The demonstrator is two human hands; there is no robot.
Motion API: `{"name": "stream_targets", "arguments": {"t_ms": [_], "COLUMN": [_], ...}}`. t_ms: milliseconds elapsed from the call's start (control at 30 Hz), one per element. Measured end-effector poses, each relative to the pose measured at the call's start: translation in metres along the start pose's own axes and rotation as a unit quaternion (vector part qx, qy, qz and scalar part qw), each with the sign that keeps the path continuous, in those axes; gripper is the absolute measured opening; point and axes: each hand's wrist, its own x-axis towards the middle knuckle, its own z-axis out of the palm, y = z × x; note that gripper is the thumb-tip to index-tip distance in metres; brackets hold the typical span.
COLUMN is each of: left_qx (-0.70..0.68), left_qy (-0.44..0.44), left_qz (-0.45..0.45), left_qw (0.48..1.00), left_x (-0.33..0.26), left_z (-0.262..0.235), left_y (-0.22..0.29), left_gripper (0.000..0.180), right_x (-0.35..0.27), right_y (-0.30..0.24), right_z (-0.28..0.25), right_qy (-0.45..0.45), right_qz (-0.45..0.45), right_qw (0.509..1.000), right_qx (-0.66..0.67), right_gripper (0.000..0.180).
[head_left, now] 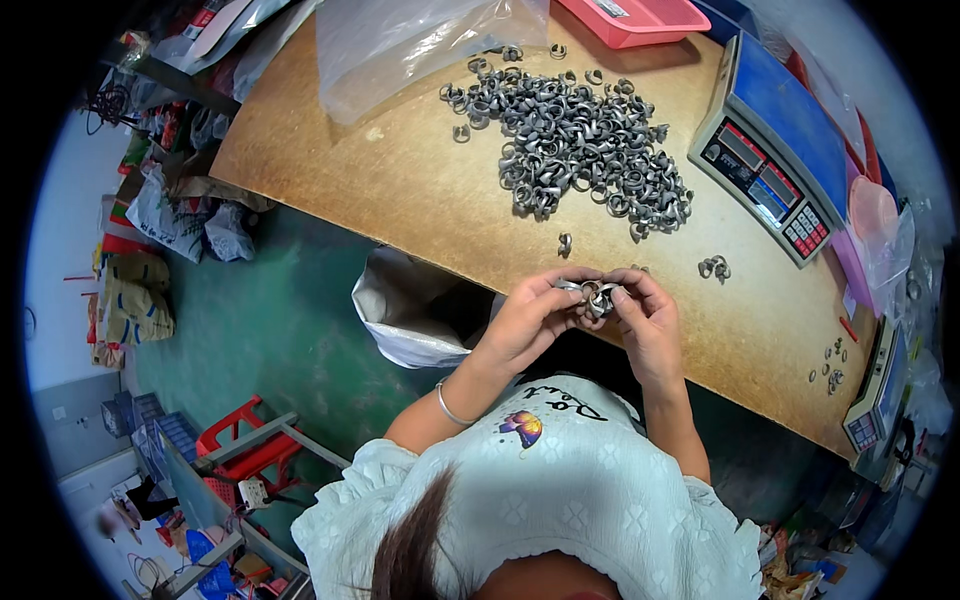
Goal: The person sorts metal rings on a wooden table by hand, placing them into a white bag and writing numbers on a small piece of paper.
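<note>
Both my hands meet at the near edge of the table, closed around a few grey metal rings [597, 298]. My left hand [535, 310] pinches them from the left between thumb and fingers. From the other side my right hand [648, 318] grips the same small bunch with bent fingers. Just beyond, a single ring [565, 245] stands on the tabletop. Farther off lies a large heap of similar rings [580, 140]. A small cluster of rings [714, 267] rests to the right of my hands.
The wooden table [350, 180] carries a blue-topped weighing scale [780, 130] at right, a pink tray [640, 22] and a clear plastic sheet [420, 50] at the back. A second scale [868, 405] sits at the right corner. Below the edge is an open white sack [395, 310].
</note>
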Motion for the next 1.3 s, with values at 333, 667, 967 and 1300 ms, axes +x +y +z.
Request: {"name": "stream_targets", "arguments": {"t_ms": [333,667,967,1300], "left_qx": [0.042,0.841,0.775,-0.143], "left_qy": [0.129,0.316,0.174,0.042], "left_qz": [0.000,0.194,0.303,-0.020], "left_qw": [0.991,0.394,0.527,0.989], "left_x": [-0.028,-0.068,0.016,0.022], "left_z": [-0.009,-0.162,0.008,-0.012], "left_y": [0.003,-0.016,0.009,-0.014], "left_gripper": [0.019,0.016,0.032,0.031], "right_x": [0.005,0.019,0.022,0.015], "right_y": [0.010,0.006,0.021,0.006], "right_z": [0.002,-0.023,-0.034,0.011], "right_qy": [0.022,0.172,0.124,-0.017], "right_qz": [-0.115,-0.290,-0.254,-0.309], "right_qw": [0.970,0.750,0.786,0.830], "right_qx": [-0.214,-0.569,-0.550,-0.464], "right_gripper": [0.016,0.029,0.020,0.028]}}
